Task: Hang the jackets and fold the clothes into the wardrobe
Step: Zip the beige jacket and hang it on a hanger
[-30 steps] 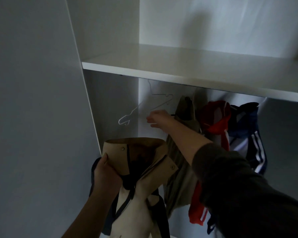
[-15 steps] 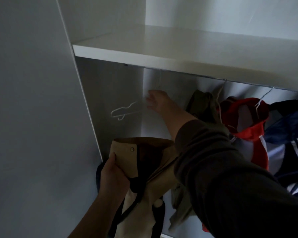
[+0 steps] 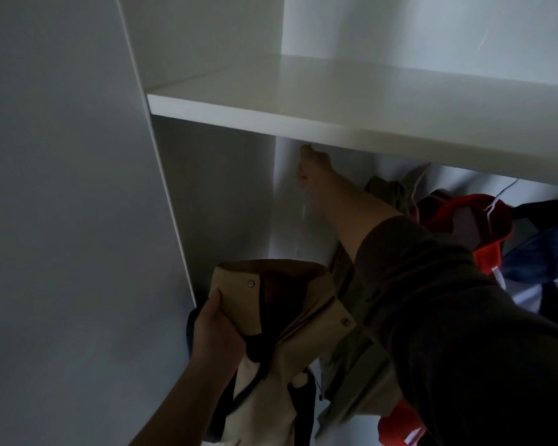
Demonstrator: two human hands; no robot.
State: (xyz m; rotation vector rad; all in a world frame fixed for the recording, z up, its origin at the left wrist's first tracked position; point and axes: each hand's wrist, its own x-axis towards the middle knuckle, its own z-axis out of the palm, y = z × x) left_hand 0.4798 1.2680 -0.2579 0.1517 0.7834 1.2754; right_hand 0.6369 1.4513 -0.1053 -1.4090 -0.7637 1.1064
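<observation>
Evidently, hanging is underway: the tan jacket (image 3: 306, 320) at 6 o'clock is clutched by the collar in the left grip (image 3: 218, 336), the right grip (image 3: 313, 170), at 12 o'clock under the shelf (image 3: 368, 123), cannot be told open or closed, and a hanger is judged needed next.

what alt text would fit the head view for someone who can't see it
A person's left hand grips the collar of a tan jacket before a dim white wardrobe, while the right hand reaches up just under the shelf, its grip unclear. To the right hang an olive jacket, a red jacket and a navy striped jacket.
</observation>
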